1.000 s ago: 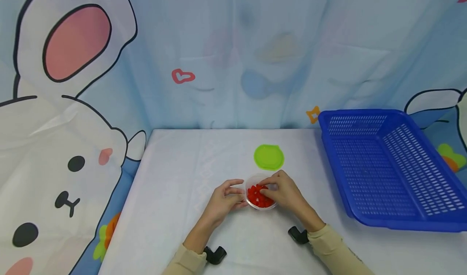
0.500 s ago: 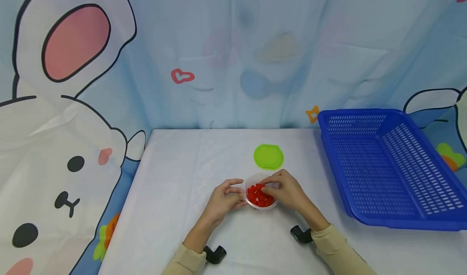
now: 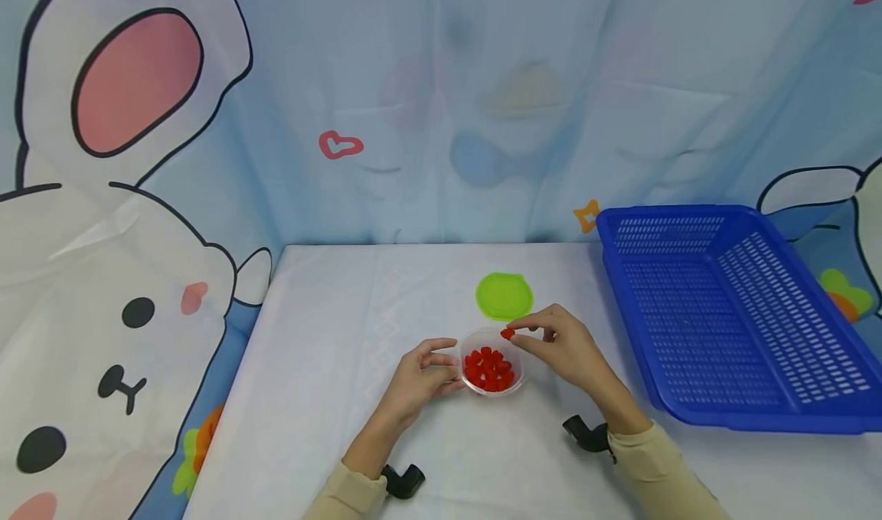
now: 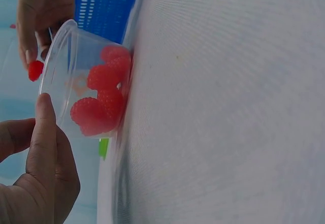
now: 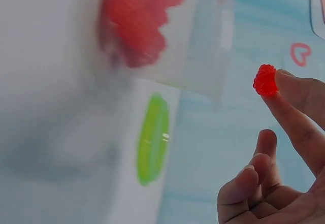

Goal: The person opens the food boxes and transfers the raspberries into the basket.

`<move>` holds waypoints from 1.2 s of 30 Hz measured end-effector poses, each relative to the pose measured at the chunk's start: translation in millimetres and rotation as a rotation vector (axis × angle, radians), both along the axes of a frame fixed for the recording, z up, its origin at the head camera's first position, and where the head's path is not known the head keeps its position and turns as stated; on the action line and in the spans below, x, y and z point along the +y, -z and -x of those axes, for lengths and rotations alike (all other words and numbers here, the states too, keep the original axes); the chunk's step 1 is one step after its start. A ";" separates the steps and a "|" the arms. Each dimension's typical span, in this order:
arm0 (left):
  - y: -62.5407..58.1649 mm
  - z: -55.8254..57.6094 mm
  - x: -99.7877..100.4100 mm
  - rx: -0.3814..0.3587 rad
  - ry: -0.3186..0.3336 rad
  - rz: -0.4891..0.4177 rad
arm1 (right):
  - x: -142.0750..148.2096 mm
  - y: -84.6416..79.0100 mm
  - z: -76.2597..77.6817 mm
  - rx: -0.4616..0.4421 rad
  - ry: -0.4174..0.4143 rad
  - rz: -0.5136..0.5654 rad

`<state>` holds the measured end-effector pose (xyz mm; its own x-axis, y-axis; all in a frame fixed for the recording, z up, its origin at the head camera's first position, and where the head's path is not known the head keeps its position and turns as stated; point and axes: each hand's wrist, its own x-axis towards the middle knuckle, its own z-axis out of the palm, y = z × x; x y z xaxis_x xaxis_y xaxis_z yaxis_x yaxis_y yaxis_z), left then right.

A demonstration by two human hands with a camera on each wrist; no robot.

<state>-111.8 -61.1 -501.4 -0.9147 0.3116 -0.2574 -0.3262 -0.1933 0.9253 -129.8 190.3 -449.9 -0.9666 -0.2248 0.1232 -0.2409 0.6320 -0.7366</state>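
A clear plastic cup (image 3: 520, 363) stands on the white table with several red raspberries (image 3: 488, 371) in its bottom. At its left side my left hand (image 3: 422, 378) touches the wall near the rim with relaxed, fairly straight fingers; a fingertip (image 4: 44, 102) meets the rim in the left wrist view. Just above the cup's far right rim, my right hand (image 3: 568, 348) pinches one raspberry (image 5: 266, 80) between thumb and forefinger. The other fingers of that hand are bent loosely and hold nothing.
A flat green lid (image 3: 504, 296) lies on the table behind the cup. To the right sits a large blue plastic basket (image 3: 723, 416). A printed cartoon cloth (image 3: 413, 198) hangs behind the table.
The right hand has lifted from inside the cup and moved up and right, with one raspberry now visible between its fingertips. The left hand has stayed at the cup's side.
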 end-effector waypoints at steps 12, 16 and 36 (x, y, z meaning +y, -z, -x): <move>-0.2 -0.2 -0.8 0.001 0.006 -0.014 | 37.1 -68.2 -5.1 0.158 0.071 -0.032; 0.1 0.3 -1.2 0.005 0.006 -0.020 | 60.1 -91.8 3.6 0.073 0.127 -0.023; 0.2 0.2 0.5 0.000 0.002 -0.006 | 181.2 -13.5 114.2 -0.184 0.409 0.021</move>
